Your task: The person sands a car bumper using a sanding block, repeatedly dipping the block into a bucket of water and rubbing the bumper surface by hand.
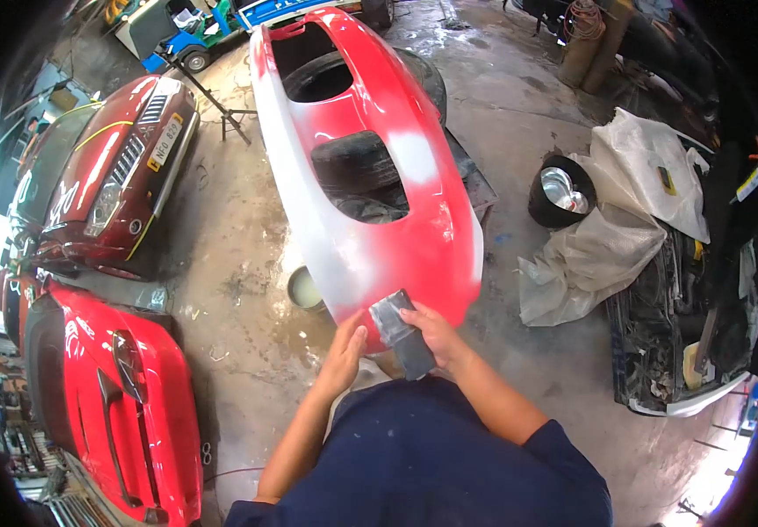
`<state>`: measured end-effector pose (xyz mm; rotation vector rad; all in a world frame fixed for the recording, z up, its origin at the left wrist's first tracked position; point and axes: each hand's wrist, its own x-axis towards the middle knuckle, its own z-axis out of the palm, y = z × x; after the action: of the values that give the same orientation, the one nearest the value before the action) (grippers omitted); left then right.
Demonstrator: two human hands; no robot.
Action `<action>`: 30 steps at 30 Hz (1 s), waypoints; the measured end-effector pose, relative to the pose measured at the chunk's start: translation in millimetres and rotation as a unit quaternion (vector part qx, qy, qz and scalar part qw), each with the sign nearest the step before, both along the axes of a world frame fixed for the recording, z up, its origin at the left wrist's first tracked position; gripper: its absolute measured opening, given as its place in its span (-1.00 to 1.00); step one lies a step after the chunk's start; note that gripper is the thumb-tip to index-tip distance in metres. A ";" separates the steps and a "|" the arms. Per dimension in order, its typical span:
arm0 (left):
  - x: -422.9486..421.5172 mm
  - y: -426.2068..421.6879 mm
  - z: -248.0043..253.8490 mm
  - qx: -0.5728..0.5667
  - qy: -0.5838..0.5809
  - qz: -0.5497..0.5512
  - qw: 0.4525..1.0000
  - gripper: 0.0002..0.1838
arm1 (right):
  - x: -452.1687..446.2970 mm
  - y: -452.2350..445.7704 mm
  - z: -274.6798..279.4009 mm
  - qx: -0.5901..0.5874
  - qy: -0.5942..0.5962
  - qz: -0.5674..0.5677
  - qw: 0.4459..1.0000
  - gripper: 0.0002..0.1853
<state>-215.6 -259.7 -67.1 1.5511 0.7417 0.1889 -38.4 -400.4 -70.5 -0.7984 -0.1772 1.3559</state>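
Observation:
A long car bumper (414, 255), red with white and grey patches and wide openings, stretches away in front of me. Over its near end I hold a grey sheet of sandpaper (392, 321), with a darker lower half hanging toward my shirt. My right hand (438, 336) pinches its right edge between thumb and fingers. At the sheet's upper left edge is my left hand (344, 353), its fingers closed together; the exact contact of the fingertips is hard to make out.
A bucket of cloudy liquid (305, 287) stands left of the bumper. To the right are a black bucket (560, 198) with shiny contents and a plastic sheet (589, 255) over car parts. A maroon car (102, 189) and a red car (133, 404) are on the left.

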 end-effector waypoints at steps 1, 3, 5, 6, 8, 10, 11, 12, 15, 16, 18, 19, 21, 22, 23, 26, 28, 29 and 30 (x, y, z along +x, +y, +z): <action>-9.6 5.0 -34.9 -0.038 -0.024 -0.030 0.999 -0.38 | -5.1 4.7 -5.2 0.001 -0.005 0.002 1.000 -0.57; -9.2 -6.8 -19.8 -0.136 -0.024 0.002 0.990 -0.39 | -16.3 11.9 -19.2 -0.005 -0.022 0.005 1.000 -0.58; -6.7 -13.4 -24.1 -0.195 -0.052 0.053 0.978 -0.45 | -23.4 17.9 -31.9 -0.016 -0.049 0.006 0.999 -0.57; -5.7 -12.3 -22.0 -0.184 -0.064 0.071 0.978 -0.48 | -25.2 18.9 -24.0 -0.018 -0.036 0.002 0.999 -0.58; -4.1 -7.5 -11.9 -0.162 -0.086 0.107 0.977 -0.55 | -30.5 18.7 -1.6 -0.024 -0.009 -0.007 1.000 -0.59; -5.2 -1.8 -3.9 -0.167 -0.098 0.139 0.971 -0.70 | -31.3 20.8 -1.1 -0.015 0.001 0.005 1.000 -0.60; -7.6 0.7 -2.6 -0.156 -0.094 0.146 0.973 -0.72 | -31.7 20.7 -1.2 -0.011 0.007 0.012 1.000 -0.60; -8.5 2.9 -2.1 -0.144 -0.090 0.152 0.974 -0.75 | -32.0 21.6 -4.8 -0.018 -0.006 0.015 1.000 -0.60; -14.7 8.2 -15.2 -0.056 -0.091 0.165 0.981 -0.80 | -35.8 30.3 -15.1 -0.033 -0.038 0.024 0.998 -0.59; -17.2 9.8 -13.6 -0.069 -0.089 0.179 0.977 -0.80 | -37.9 33.6 -15.2 -0.037 -0.043 0.025 0.998 -0.59; -25.7 13.1 -7.5 -0.097 -0.084 0.205 0.970 -0.81 | -47.2 41.3 -26.0 -0.044 -0.102 0.019 0.994 -0.58; -31.9 21.8 -17.7 -0.064 -0.084 0.205 0.973 -0.83 | -53.5 49.1 -40.8 -0.045 -0.155 0.011 0.987 -0.58; -46.5 37.1 -28.2 -0.052 -0.087 0.200 0.974 -0.84 | -61.5 62.3 -51.7 -0.045 -0.241 0.006 0.970 -0.55; -51.6 43.5 -30.8 -0.047 -0.089 0.198 0.975 -0.84 | -64.1 66.5 -48.1 -0.053 -0.217 0.022 0.975 -0.55; -55.2 50.2 -37.9 -0.027 -0.101 0.201 0.974 -0.85 | -67.6 69.1 -43.7 -0.061 -0.193 0.037 0.979 -0.54; -60.8 70.0 -19.2 -0.073 -0.069 0.227 0.969 -0.84 | -71.5 83.7 -36.3 -0.100 -0.177 0.068 0.977 -0.53; -68.8 92.7 -18.5 -0.086 -0.088 0.232 0.965 -0.79 | -76.4 96.2 -34.1 -0.112 -0.176 0.065 0.976 -0.52; -73.8 104.9 -16.7 -0.090 -0.087 0.241 0.963 -0.78 | -79.0 104.6 -37.0 -0.126 -0.179 0.064 0.974 -0.53; -78.9 119.9 -15.1 -0.095 -0.085 0.249 0.960 -0.77 | -82.1 114.9 -43.5 -0.140 -0.183 0.063 0.971 -0.54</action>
<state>-294.6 -139.9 -82.2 1.1272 0.9732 0.5995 -120.5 -285.5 -114.0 -1.2933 -0.3346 1.3600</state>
